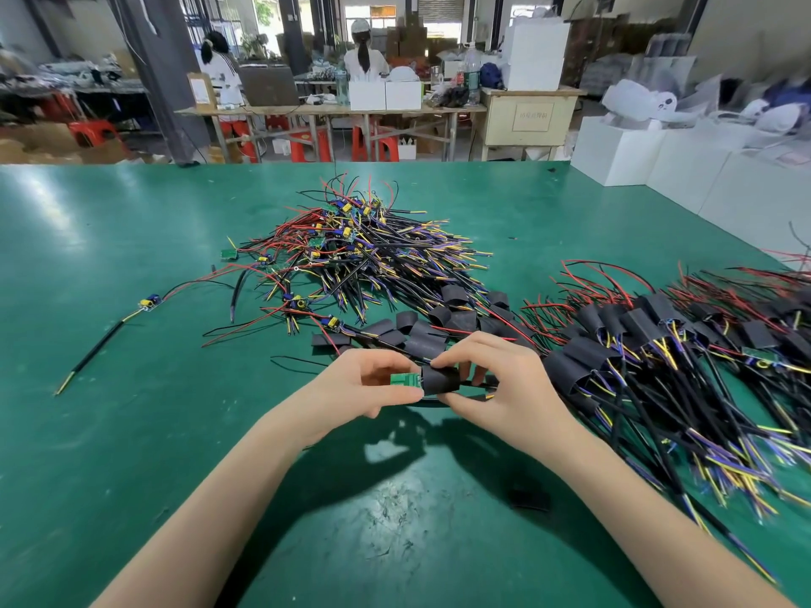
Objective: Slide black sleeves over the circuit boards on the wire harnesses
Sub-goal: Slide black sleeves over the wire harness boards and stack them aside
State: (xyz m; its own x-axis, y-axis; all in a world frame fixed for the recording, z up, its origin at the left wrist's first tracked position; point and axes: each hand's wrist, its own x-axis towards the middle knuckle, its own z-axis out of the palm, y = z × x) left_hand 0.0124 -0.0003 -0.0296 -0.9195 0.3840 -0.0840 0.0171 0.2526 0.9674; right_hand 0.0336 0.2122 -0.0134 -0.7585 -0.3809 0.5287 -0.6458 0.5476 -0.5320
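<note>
Green circuit board [404, 381] is pinched in the left hand [367, 380], near the table's centre. The right hand [487, 379] pinches a black sleeve [440, 380] already meeting its edge. Next, I judge, the sleeve must slide left, fully covering the board.

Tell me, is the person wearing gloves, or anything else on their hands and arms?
No gloves. The left hand and right hand are both bare, and so are both forearms as far back as the picture shows. No sleeves, watch, rings or bracelets can be seen. The fingernails look short and plain.
</note>
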